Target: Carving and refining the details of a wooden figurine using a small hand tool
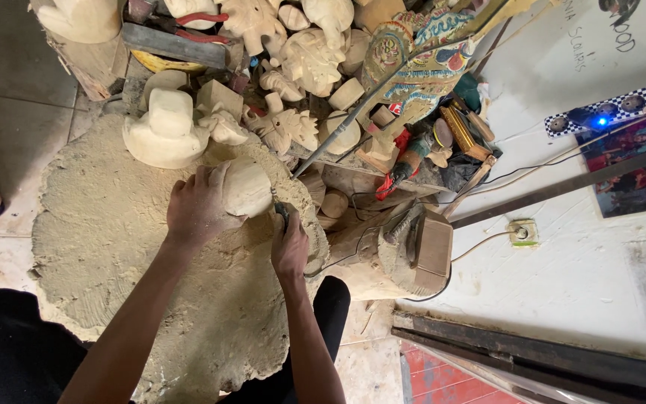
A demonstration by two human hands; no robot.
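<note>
My left hand (197, 208) grips a pale, rounded wooden carving blank (247, 188) and presses it down on a big, rough, chipped wooden block (114, 224). My right hand (290, 245) is closed around a dark-handled carving tool (281, 211) whose tip meets the right side of the blank. Both forearms reach up from the bottom of the view over my dark trousers.
Several unfinished pale wood carvings (167, 127) are piled at the top, with a painted carved piece (413, 52), hand tools and a red-handled tool (398, 176). A wooden mallet (420, 251) lies to the right. A wall socket (522, 232) and cables sit on the white wall.
</note>
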